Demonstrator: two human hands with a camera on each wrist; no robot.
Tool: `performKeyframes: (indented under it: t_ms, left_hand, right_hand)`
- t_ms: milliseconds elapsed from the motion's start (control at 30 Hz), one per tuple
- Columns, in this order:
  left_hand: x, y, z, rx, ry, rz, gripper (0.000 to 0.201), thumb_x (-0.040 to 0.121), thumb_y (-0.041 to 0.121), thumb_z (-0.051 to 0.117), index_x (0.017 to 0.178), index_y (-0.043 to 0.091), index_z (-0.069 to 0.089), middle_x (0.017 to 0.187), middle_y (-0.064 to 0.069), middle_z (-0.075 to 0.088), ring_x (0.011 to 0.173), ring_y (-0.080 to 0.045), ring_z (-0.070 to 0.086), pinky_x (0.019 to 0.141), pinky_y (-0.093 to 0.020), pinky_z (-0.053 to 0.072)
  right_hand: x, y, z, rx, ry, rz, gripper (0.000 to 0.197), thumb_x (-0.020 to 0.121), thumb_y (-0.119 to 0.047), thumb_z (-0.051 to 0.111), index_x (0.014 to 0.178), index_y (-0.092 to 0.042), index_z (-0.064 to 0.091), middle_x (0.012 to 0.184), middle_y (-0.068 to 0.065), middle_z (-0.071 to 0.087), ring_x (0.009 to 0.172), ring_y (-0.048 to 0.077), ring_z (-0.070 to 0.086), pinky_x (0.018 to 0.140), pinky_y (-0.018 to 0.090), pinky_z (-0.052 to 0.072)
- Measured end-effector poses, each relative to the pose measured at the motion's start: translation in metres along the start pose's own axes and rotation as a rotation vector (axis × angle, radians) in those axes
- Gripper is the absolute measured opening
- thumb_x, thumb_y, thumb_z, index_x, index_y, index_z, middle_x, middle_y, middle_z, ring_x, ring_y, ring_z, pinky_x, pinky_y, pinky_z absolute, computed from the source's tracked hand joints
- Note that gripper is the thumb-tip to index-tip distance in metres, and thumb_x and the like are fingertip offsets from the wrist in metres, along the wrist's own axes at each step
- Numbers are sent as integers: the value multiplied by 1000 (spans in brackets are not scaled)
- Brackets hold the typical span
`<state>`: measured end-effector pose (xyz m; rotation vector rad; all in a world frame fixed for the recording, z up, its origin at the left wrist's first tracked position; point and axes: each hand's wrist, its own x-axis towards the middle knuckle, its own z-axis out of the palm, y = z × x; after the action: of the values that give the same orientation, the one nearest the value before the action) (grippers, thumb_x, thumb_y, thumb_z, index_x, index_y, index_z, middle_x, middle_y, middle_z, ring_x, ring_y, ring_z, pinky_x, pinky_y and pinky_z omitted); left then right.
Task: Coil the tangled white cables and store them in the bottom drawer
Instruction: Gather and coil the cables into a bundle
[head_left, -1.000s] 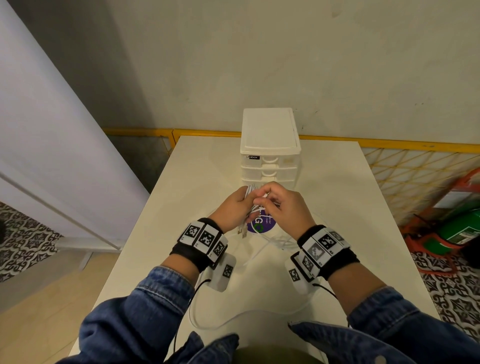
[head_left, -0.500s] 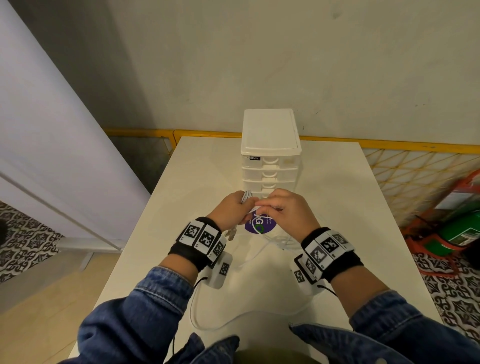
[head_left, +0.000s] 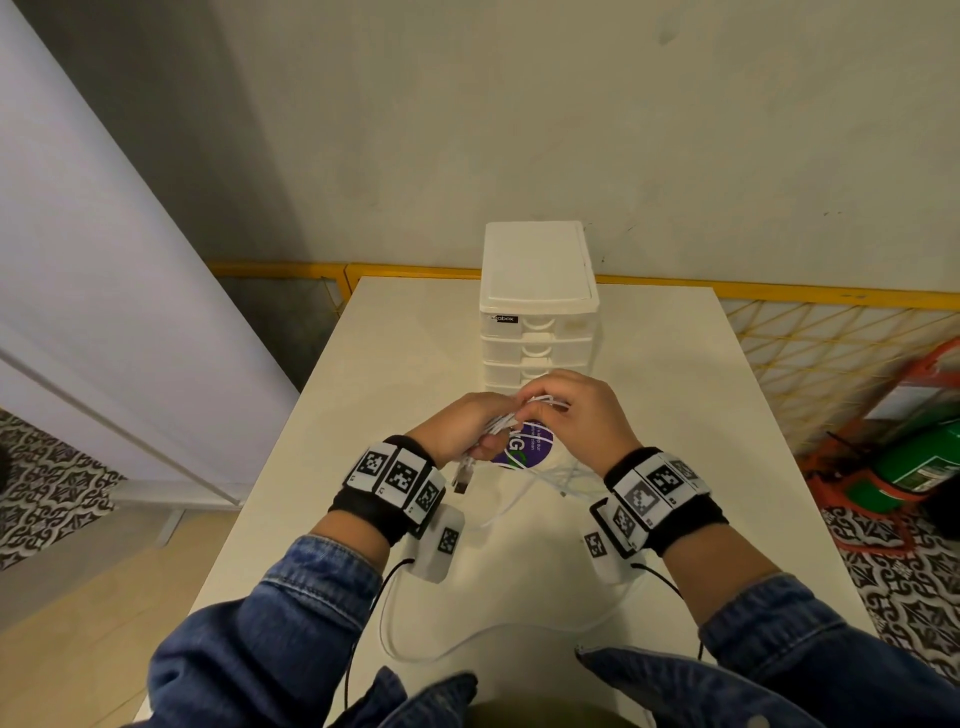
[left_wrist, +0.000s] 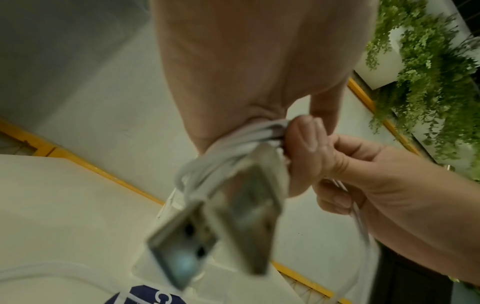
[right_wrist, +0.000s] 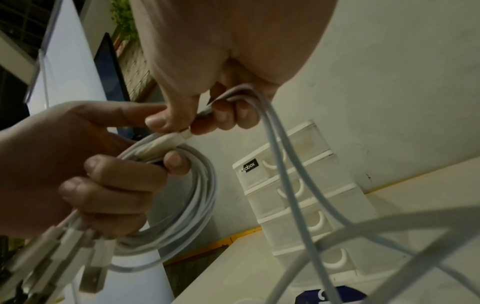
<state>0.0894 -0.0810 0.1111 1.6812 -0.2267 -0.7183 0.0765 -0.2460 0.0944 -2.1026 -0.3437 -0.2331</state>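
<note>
My left hand (head_left: 462, 434) grips a coil of white cables (right_wrist: 187, 197) in front of the white drawer unit (head_left: 537, 306); USB plugs (left_wrist: 218, 232) hang from the bundle below its fingers. My right hand (head_left: 576, 415) pinches a cable end (right_wrist: 182, 134) against the coil, and two loose strands (right_wrist: 283, 170) run from its fingers down to the white table (head_left: 675, 415). More loose white cable (head_left: 566, 475) lies on the table below my right hand. All the drawers look closed.
A round purple sticker (head_left: 524, 447) lies on the table under my hands. A long white cord (head_left: 467, 639) loops near the front edge. A yellow mesh fence (head_left: 810, 358) and green and orange items (head_left: 914, 467) stand on the right, a white panel (head_left: 104, 312) on the left.
Both hands have stayed together in front of the drawer unit, working the coil. The right hand has shifted slightly right and forward with the cable end. The hanging plugs swing a little.
</note>
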Motion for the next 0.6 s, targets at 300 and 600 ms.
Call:
performKeyframes:
  t_ms: [300,600]
  left_hand:
    - [-6,-7,1,262,44,130,19,93,25,57,82,10,50,55,-3,42,42,-8,36,44,-17,32]
    - [-5,-8,0,164,180,166,14,91,17,59,85,5,56,52,0,43,39,-6,37,42,-15,32]
  right_hand:
    - [0,2,-5,155,42,128,5,74,-14,73,78,-16,71,82,-2,71,81,13,66,75,24,53]
    - [-2,15,-5,130,-20,157,16,92,-13,53,97,-7,67,73,-16,59,62,-12,54,62,5,39]
